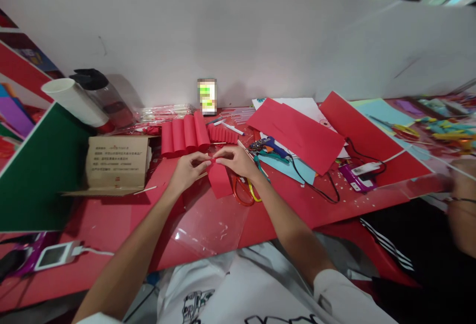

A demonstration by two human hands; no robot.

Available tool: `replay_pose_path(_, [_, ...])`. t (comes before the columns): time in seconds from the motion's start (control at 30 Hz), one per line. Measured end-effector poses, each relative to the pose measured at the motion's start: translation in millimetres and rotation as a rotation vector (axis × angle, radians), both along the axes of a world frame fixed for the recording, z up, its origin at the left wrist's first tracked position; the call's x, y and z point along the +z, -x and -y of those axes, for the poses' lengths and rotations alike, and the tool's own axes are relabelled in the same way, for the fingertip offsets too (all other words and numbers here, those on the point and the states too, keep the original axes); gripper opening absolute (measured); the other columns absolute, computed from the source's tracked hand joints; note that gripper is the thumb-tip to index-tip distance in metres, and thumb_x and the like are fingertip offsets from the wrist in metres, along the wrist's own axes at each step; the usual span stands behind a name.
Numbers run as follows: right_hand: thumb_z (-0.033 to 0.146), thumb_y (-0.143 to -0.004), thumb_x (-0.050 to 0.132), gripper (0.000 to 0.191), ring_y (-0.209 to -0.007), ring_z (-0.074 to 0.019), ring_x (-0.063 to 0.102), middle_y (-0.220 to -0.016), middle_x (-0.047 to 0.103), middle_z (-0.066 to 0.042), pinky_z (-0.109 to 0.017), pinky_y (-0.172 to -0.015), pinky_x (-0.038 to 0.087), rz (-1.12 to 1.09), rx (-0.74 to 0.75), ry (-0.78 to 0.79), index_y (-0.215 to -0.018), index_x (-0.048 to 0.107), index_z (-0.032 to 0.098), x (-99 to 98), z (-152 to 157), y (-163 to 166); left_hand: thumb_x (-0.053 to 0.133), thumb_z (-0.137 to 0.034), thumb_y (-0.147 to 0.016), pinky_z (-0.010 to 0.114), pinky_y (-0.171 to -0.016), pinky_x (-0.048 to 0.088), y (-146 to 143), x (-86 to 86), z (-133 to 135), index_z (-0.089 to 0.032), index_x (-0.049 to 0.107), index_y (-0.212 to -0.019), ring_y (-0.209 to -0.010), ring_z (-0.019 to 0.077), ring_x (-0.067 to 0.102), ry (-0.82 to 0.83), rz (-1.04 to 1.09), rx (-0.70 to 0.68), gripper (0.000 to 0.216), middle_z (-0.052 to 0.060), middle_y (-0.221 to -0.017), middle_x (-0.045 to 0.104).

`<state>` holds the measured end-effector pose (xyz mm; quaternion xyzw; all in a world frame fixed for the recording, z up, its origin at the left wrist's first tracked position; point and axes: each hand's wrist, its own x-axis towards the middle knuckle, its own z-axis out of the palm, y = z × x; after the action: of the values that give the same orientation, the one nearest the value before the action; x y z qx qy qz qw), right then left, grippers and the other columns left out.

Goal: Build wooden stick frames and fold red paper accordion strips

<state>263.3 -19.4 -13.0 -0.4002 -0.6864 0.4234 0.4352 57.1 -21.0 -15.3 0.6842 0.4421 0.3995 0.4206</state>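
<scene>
Between my two hands is a strip of red paper [219,180], its lower part hanging flat toward me. My left hand [190,167] pinches its upper end from the left, and my right hand [238,161] pinches the same end from the right. The fingertips nearly meet there, with a thin stick partly showing close by. Just behind my hands lie several rolled red paper tubes [185,134] side by side. A pleated red paper piece [223,134] sits to their right. Scissors with orange and yellow handles [243,192] lie beside my right wrist.
An opened cardboard box [117,162] and a green board [40,175] stand at left. A glue gun [273,146], red sheets [297,133] and a purple device with cables [357,177] are at right. A phone [207,97] leans on the wall. Another person's arm [461,210] is far right.
</scene>
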Motion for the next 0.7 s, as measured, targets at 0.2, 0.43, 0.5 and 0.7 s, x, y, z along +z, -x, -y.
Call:
replay_pose_path(0.2, [0.022, -0.083, 0.069, 0.013, -0.093, -0.0192, 0.071, -0.097, 0.077, -0.006, -0.034, -0.089, 0.054, 0.0, 0.001, -0.013, -0.093, 0.075, 0.017, 4.3, 1.5, -2.3, 0.072, -0.044, -0.08, 0.035, -0.083, 0.055, -0.9, 1.0, 1.6, -0.017, 0.074, -0.091, -0.084, 0.0213, 0.07, -0.031, -0.006, 0.002, 0.03, 0.008, -0.094, 0.077])
replay_pose_path(0.43, [0.025, -0.085, 0.067, 0.013, -0.086, -0.0181, 0.07, -0.091, 0.076, -0.005, -0.031, -0.082, 0.053, 0.018, 0.027, -0.036, -0.091, 0.075, 0.017, 1.7, 2.5, 1.2, 0.07, -0.043, -0.08, 0.033, -0.078, 0.053, 0.3, 0.1, 0.0, -0.016, 0.07, -0.088, -0.079, 0.0192, 0.068, -0.006, -0.003, -0.025, 0.028, 0.007, -0.087, 0.074])
replay_pose_path(0.5, [0.025, -0.085, 0.067, 0.012, -0.085, -0.0176, 0.07, -0.09, 0.076, -0.005, -0.03, -0.08, 0.053, 0.026, 0.017, -0.02, -0.089, 0.074, 0.017, 1.0, 3.5, 3.6, 0.069, -0.043, -0.08, 0.032, -0.076, 0.053, 0.7, -2.3, -1.3, -0.016, 0.068, -0.085, -0.078, 0.0186, 0.067, -0.009, 0.001, -0.035, 0.027, 0.007, -0.086, 0.072])
replay_pose_path(0.7, [0.026, -0.085, 0.066, 0.011, -0.076, -0.0161, 0.066, -0.082, 0.074, -0.004, -0.028, -0.071, 0.05, 0.131, 0.002, -0.024, -0.086, 0.072, 0.017, -2.6, 5.2, 7.6, 0.063, -0.042, -0.087, 0.028, -0.07, 0.049, 0.7, -4.7, 0.1, -0.017, 0.066, -0.084, -0.073, 0.0163, 0.063, -0.031, -0.098, -0.111, 0.025, 0.004, -0.082, 0.07])
